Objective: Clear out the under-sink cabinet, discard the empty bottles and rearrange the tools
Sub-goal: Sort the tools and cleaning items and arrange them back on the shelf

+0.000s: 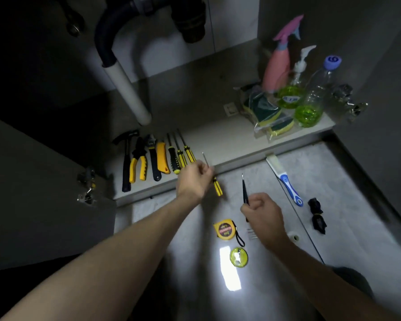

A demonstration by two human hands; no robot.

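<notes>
- Left hand (193,179) is fisted around a yellow-and-black striped screwdriver (217,186), over the front edge of the pale cabinet floor (229,140); metal tip points up and away, handle end trails down toward the grey floor mat (347,181).
- Right hand (263,213) is closed on a slim dark screwdriver (244,191) above the mat, long axis near upright, tip pointing toward the cabinet.
- Lined up along the cabinet floor's front-left corner, all running front to back: black hammer (126,163), yellow-handled pliers (138,164), black wrench (153,158), yellow utility knife (161,161), three more striped screwdrivers (178,154).
- Back-right corner: pink spray bottle (278,70), clear pump bottle with green liquid (289,93), clear plastic bottle (315,98), bagged sponges (269,114).
- On the mat: yellow tape measure (225,229), blue-handled brush (285,179).
</notes>
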